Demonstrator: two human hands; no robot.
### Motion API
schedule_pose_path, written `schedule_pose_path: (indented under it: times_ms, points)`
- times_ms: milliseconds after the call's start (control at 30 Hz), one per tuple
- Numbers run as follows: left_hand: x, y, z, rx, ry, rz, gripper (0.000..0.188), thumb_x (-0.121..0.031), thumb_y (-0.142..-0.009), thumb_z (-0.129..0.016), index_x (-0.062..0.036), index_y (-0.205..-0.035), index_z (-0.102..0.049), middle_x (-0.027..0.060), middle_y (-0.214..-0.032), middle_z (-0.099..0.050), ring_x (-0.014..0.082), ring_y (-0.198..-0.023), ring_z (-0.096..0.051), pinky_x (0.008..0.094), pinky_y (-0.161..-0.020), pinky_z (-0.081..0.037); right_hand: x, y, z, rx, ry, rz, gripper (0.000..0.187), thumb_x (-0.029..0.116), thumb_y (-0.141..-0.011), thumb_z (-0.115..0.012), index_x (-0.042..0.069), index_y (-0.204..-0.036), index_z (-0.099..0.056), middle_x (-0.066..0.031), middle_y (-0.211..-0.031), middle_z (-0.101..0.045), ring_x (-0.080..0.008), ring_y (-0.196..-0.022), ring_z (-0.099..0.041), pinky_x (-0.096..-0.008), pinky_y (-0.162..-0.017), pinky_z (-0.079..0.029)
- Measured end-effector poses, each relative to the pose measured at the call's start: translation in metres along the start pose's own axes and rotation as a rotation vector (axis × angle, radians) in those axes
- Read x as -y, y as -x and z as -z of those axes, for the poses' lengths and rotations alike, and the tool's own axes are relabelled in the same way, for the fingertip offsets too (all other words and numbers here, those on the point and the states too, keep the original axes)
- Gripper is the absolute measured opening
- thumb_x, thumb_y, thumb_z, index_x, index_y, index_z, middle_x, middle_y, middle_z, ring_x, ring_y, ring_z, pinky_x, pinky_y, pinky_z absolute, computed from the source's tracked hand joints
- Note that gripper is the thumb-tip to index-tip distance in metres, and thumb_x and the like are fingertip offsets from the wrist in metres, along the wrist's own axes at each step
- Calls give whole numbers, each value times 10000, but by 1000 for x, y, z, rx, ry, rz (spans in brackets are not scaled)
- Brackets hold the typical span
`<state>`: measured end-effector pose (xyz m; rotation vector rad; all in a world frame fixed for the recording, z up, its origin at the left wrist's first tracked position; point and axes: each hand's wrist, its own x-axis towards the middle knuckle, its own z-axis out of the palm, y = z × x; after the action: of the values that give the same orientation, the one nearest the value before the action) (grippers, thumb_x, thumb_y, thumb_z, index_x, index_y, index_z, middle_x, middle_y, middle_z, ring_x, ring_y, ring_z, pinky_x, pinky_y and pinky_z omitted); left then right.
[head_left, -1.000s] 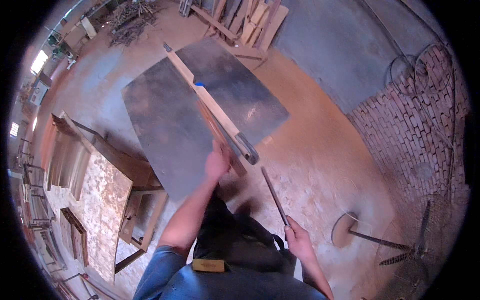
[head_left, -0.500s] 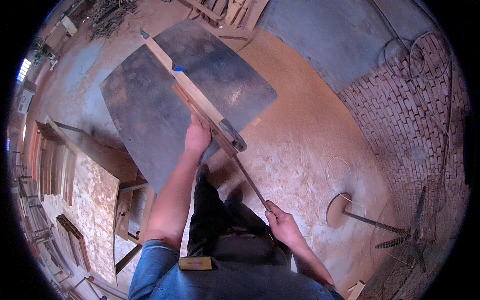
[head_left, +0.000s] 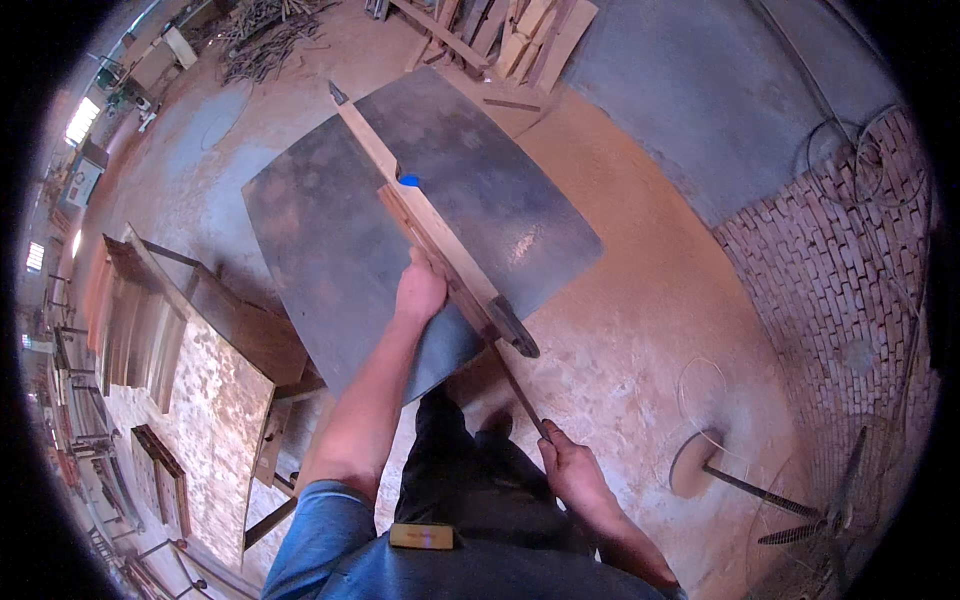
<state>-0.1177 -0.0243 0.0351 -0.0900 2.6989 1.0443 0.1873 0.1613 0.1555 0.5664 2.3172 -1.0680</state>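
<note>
A long, narrow strip of wood (head_left: 433,250) runs along the near-left side of a pale wooden bar (head_left: 452,236) with dark ends and a blue piece at its middle. Both cross a dark, flat tabletop (head_left: 320,230); the strip's near end reaches past the edge towards me. My left hand (head_left: 424,288) is on the strip about halfway along, pressed close to the bar, its fingertips partly hidden. Lower right, my right hand (head_left: 575,468) has its fingers closed round the strip's near end.
To the left stands a whitish worn board table (head_left: 215,420) with wood pieces on it. A pedestal fan (head_left: 825,520) with a round base lies at the lower right. Stacked bricks (head_left: 840,270) line the right, planks (head_left: 530,40) lean at the back, and scrap sticks (head_left: 265,40) are heaped far left.
The strip has slid a little forward along the bar, away from me, with both hands moving along with it. The whole view has shifted, so the tabletop appears lower and farther right.
</note>
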Motion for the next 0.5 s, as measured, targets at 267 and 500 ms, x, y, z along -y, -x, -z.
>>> schedule_pose_path:
  times_ms: [267,500]
  points:
    - [0,-41,26,-59,28,-79,260,-203,-973,-459,47,-1034,-415,282,-739,-661,418,-625,-671,497,-647,-543,47,-35,6,11,21,-10,438,306,-1002,-489,81,-1378,-517,-323,-946,-652,-486,-942,-637,-529,-827,-509]
    - [-4,-92,59,23,121,95,239,-185,-965,-485,32,-1041,-423,241,-714,-665,333,-569,-679,446,-590,-543,87,-79,6,25,35,21,429,304,-1008,-467,72,-1364,-526,-326,-951,-652,-495,-927,-633,-543,-833,-503]
